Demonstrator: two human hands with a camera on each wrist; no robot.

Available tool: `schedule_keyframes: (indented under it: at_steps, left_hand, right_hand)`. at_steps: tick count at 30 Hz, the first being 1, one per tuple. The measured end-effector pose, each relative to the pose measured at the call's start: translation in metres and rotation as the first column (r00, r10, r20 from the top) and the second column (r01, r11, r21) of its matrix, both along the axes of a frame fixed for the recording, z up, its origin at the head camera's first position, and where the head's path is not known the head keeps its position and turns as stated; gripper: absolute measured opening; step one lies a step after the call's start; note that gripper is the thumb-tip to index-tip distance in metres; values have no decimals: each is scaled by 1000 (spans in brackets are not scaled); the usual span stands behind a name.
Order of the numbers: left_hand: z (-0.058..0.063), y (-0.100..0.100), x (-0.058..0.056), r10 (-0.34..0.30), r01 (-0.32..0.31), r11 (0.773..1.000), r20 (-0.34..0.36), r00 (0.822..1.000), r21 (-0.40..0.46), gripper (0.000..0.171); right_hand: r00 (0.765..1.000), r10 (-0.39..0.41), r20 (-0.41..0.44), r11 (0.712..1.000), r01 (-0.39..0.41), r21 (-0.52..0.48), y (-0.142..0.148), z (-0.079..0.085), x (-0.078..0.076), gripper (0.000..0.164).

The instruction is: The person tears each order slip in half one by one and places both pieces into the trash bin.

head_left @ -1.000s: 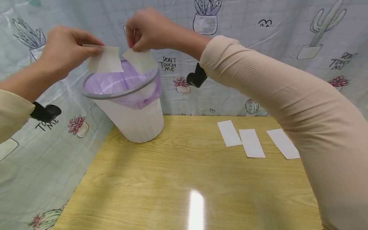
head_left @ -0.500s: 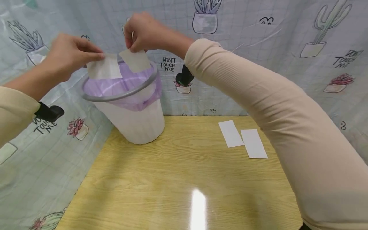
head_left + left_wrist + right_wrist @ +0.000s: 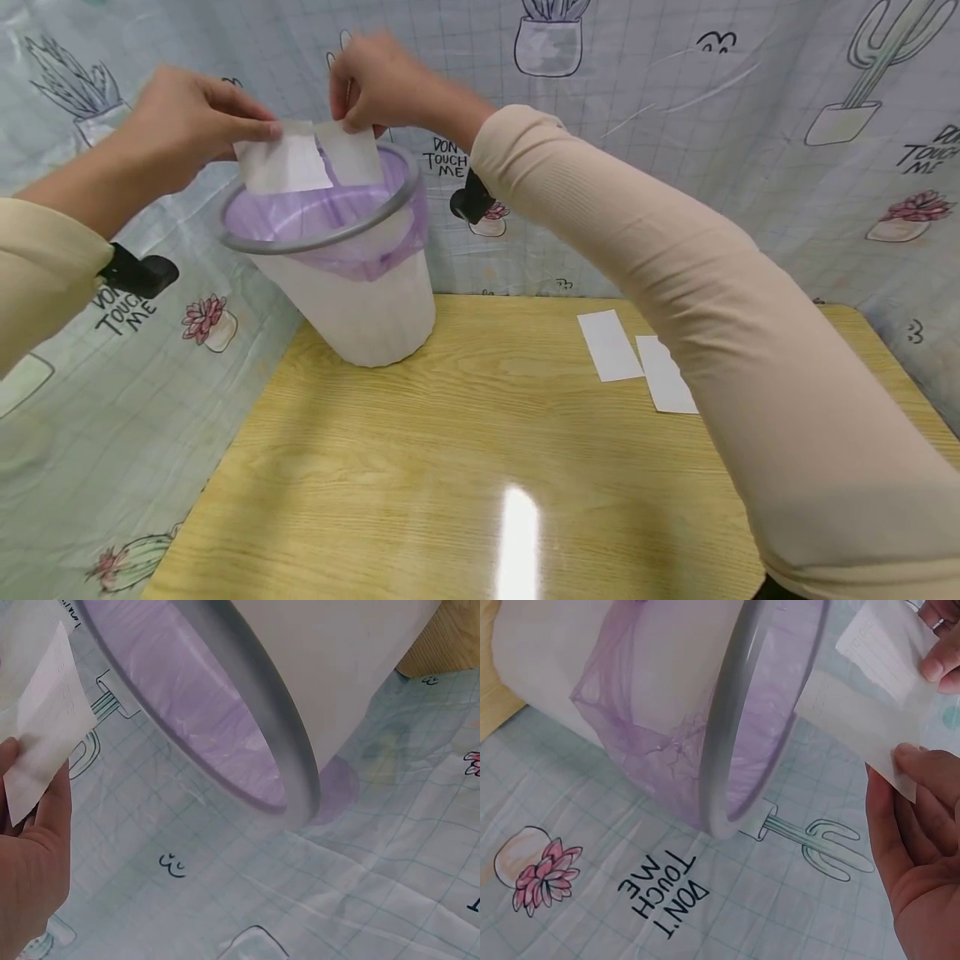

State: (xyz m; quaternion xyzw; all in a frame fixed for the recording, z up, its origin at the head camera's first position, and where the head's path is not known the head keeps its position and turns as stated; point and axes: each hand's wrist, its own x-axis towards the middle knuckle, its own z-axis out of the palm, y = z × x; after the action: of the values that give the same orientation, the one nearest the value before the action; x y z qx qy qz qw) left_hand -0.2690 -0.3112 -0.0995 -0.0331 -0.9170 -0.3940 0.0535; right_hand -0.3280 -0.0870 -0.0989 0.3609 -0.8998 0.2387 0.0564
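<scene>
Over the mouth of a white trash bin (image 3: 367, 317) lined with a purple bag (image 3: 300, 217), both hands hold pieces of paper. My left hand (image 3: 176, 125) pinches one paper piece (image 3: 285, 167) between thumb and fingers. My right hand (image 3: 386, 83) pinches another paper piece (image 3: 356, 154) by its upper edge. The facing edges look uneven and torn, and the pieces lie close side by side; touching or not, I cannot tell. In the right wrist view, faint printed lines show on the left hand's piece (image 3: 881, 649).
The bin stands at the back left of the wooden table (image 3: 420, 467). Two white paper slips lie to the right: one slip (image 3: 609, 346) is fully visible, the other slip (image 3: 663, 375) partly covered by the right sleeve (image 3: 675, 258). A printed curtain (image 3: 675, 167) hangs behind.
The two paper pieces have come closer together, the right one turning more upright. The right arm has shifted left, and its sleeve now hides a third slip on the table.
</scene>
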Motion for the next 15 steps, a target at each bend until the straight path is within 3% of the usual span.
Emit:
schedule_keyframes:
  at_steps: [7,15]
  left_hand:
    - [3,7,7,2,-2,1000,4,1000,29,36]
    - [7,8,6,17,-18,999,18,1000,36,36]
  right_hand:
    - [1000,21,17,1000,-21,-6,3,-1,1,13]
    - [998,-64,-28,998,64,1,4,1,-3,17]
